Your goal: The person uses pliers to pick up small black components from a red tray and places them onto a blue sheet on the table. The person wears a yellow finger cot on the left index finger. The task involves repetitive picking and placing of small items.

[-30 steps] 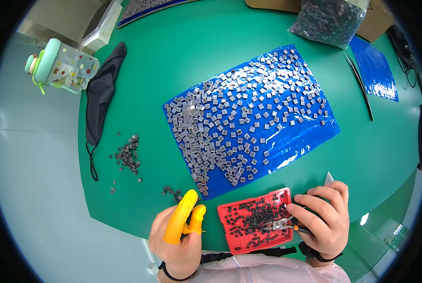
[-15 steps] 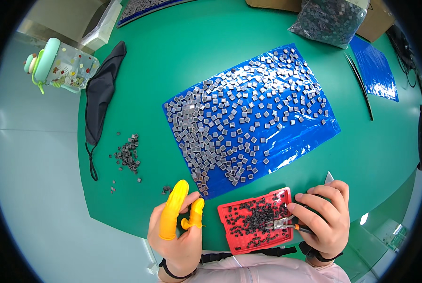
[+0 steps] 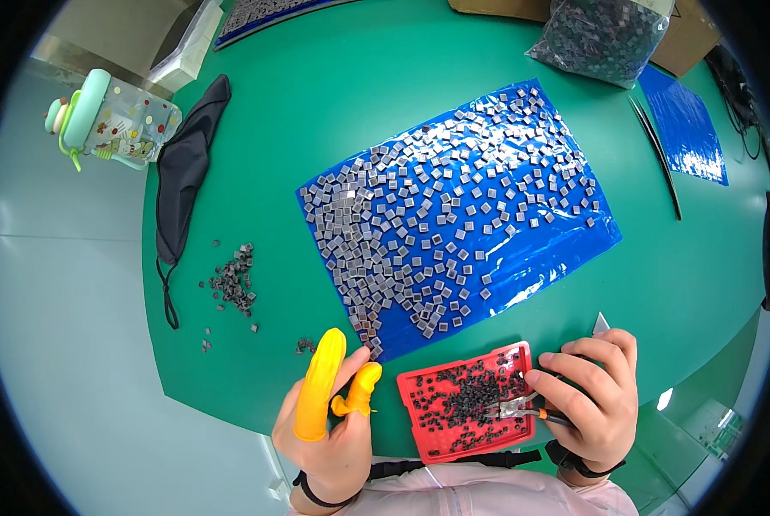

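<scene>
My left hand wears yellow finger cots on its index finger and thumb. Its fingers are apart, and a bare fingertip reaches the near left corner of a blue sheet, beside small grey square pieces. Whether it touches them I cannot tell. Many such squares lie over the sheet, densest along its left side. My right hand is closed round a pair of pliers with orange and black handles. The metal jaws point left over a red tray that holds many tiny black parts.
Loose dark pieces form a heap at left, near a black fabric pouch and a clear bottle. Dark tweezers, another blue sheet, a filled plastic bag and cardboard boxes are at far right.
My left hand has shifted slightly right, its bare fingertip coming closer to the sheet's corner pieces. My right hand and the pliers have not visibly moved.
</scene>
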A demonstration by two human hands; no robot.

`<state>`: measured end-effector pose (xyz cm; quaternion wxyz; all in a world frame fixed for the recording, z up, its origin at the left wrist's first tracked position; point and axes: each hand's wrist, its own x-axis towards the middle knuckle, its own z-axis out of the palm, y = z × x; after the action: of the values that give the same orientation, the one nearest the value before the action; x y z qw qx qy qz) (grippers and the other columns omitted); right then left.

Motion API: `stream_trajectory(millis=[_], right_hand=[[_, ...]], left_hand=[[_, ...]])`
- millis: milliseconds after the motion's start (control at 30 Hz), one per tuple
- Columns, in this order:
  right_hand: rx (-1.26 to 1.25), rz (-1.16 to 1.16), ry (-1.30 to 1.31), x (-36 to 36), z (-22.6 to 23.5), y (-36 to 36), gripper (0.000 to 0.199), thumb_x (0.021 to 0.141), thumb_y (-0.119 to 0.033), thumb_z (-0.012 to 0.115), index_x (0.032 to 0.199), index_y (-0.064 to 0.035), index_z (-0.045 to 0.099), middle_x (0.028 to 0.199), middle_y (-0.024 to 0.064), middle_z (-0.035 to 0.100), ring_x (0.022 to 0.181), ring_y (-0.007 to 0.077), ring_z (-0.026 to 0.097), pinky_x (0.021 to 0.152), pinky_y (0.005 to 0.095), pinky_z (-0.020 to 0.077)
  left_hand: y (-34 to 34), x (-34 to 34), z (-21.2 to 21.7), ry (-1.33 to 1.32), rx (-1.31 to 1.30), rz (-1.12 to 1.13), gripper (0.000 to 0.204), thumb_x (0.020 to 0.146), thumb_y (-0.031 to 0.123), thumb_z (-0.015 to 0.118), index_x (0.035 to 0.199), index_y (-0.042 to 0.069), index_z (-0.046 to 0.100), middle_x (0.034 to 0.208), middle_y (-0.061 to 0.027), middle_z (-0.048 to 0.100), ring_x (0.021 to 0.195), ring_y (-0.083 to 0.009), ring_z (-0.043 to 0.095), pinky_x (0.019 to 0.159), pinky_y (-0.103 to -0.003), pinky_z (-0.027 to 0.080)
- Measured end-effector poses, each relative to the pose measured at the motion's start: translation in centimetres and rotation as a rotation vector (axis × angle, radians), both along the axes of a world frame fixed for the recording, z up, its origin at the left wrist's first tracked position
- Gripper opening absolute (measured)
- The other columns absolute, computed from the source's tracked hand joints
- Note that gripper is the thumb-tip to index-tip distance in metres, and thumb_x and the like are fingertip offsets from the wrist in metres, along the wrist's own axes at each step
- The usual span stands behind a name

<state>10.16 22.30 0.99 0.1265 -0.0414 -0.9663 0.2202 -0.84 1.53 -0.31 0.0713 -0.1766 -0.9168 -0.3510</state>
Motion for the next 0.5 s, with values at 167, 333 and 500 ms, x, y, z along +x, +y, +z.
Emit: stream_trajectory(millis=[167,333,500], right_hand=[[0.000,-0.008,-0.006,0.08,0.43,0.11,0.030,0.065,-0.013,0.072,0.094,-0.0178,0.071,0.098,-0.0030,0.065,0.089,0.0192,0.059,0.077,0.0413,0.0426],[-0.007,-0.005,-0.001,-0.05,0.00,0.01,0.030,0.064,-0.013,0.072,0.094,-0.0177,0.071,0.099,-0.0031,0.065,0.089,0.0191,0.059,0.078,0.0413,0.0426],[-0.002,-0.006,-0.003,-0.05,0.12,-0.02,0.031,0.063,-0.013,0.072,0.094,-0.0174,0.071,0.099,-0.0029,0.065,0.089,0.0193,0.059,0.078,0.0414,0.0426]], left_hand=[[-0.07,0.57,0.27,-0.112,0.087,0.080,0.054,0.072,-0.010,0.072,0.124,0.000,0.059,0.089,-0.0081,0.074,0.080,-0.0155,0.070,0.091,-0.031,0.048],[-0.50,0.44,0.23,-0.022,0.001,0.001,0.051,0.071,-0.008,0.073,0.121,-0.001,0.060,0.090,-0.0081,0.074,0.080,-0.0170,0.070,0.087,-0.031,0.050],[-0.20,0.37,0.33,0.029,0.009,-0.040,0.047,0.071,-0.007,0.073,0.116,0.000,0.063,0.092,-0.0078,0.074,0.084,-0.0200,0.068,0.085,-0.032,0.050]])
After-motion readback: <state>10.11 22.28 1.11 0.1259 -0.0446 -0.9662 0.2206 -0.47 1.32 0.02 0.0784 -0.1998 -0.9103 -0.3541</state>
